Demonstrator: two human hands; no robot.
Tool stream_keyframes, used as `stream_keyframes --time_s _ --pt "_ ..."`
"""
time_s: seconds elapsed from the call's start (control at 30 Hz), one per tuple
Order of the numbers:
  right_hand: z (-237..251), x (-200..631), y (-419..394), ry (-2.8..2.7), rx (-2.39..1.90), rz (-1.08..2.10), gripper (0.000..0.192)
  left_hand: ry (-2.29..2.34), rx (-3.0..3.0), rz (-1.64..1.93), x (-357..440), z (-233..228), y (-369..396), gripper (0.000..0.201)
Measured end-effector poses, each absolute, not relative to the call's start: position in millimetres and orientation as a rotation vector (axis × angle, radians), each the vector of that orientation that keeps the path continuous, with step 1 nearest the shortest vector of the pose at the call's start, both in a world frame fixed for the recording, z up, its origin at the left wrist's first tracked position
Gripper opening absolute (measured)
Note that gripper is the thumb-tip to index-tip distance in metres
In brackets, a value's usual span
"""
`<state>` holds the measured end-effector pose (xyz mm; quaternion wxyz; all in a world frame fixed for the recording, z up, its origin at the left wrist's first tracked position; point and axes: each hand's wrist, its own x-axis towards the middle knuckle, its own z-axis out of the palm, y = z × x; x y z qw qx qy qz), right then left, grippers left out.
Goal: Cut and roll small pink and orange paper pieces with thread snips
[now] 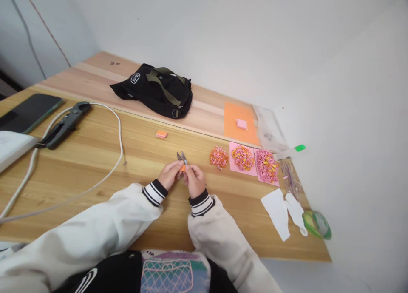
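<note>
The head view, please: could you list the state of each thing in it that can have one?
snips: blades apart, held in the right hand
orange piece: pinched between both hands
left hand: closed on the piece
black bag: lying flat
phone: screen dark
tape roll: lying flat at the table edge

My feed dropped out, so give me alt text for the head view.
Both hands meet over a wooden table: the right hand holds small snips, the left hand pinches an orange paper bit. Three piles of curled paper lie to the right, a black bag behind.
</note>
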<state>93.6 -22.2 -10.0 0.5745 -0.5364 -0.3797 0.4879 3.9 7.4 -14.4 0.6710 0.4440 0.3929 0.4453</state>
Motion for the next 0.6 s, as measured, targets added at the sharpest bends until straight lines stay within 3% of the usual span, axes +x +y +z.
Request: stream_keyframes --time_s 0.6 --pt "-12.7 95.7 -24.0 -0.992 -1.351 1.03 0.027 0.915 1.018 1.005 6.7 -9.8 7.3 0.048"
